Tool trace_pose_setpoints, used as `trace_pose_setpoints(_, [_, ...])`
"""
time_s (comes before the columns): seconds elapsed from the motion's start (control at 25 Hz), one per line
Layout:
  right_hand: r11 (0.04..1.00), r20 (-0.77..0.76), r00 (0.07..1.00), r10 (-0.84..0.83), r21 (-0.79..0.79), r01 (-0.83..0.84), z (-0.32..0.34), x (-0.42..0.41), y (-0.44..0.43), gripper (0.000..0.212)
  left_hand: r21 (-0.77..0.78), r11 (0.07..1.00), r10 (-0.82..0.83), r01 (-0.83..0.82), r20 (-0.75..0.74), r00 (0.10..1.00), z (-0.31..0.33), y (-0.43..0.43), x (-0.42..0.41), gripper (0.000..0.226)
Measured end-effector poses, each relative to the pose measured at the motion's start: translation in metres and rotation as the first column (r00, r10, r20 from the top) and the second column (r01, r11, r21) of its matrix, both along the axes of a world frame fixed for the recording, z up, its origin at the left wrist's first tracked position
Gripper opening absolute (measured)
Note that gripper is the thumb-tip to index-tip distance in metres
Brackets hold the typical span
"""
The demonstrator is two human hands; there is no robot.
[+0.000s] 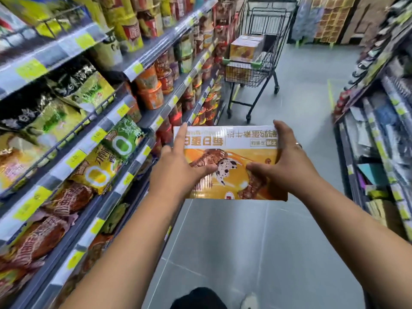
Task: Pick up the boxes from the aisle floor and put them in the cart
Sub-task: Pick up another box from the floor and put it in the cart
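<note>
Grey tiled aisle floor (pixel 256 241), cart (pixel 254 63) far beyond box (pixel 229 161), left hand (pixel 178 166) and right hand (pixel 283 161) clamping box ends, shelf labels blurred

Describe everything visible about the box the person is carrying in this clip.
The box is flat and rectangular, glossy as if wrapped in clear film, with an orange-yellow printed face showing food images and a white band of upside-down characters along its far edge. It is held roughly level in mid-air above the grey aisle floor, short of the cart. The left hand and right hand clamp its two short sides, thumbs lying on its top face.
</note>
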State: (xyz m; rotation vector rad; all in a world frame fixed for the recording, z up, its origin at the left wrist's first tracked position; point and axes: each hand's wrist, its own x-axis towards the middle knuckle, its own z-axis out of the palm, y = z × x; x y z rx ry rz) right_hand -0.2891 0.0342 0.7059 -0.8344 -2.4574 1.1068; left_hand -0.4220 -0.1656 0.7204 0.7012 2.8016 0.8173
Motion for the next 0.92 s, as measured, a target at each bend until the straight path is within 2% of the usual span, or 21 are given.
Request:
trace_pose_setpoints(0.24, [1.000,0.017,1.000,-0.004,-0.001,0.004,-0.006,-0.119,0.101,0.111,-0.030,1.000,-0.005,0.005,-0.012,1.000,-0.012,0.101,-0.125,0.120])
trace_pose_setpoints(0.48, [0.997,0.022,0.996,-0.081,-0.011,0.082,-0.009,-0.263,0.206,0.109,-0.037,0.996,-0.084,0.084,-0.003,0.996,-0.016,0.220,-0.287,0.121])
trace_pose_setpoints(0.64, [0.988,0.019,0.988,-0.151,-0.018,0.152,-0.006,-0.331,0.273,0.113,-0.065,0.983,-0.174,0.173,-0.012,0.985,-0.003,0.298,-0.370,0.119])
trace_pose_setpoints(0.92, [0.984,0.011,0.984,-0.176,-0.002,0.177,-0.018,-0.447,0.414,0.115,-0.070,0.976,-0.206,0.205,-0.010,0.978,-0.014,0.444,-0.490,0.120])
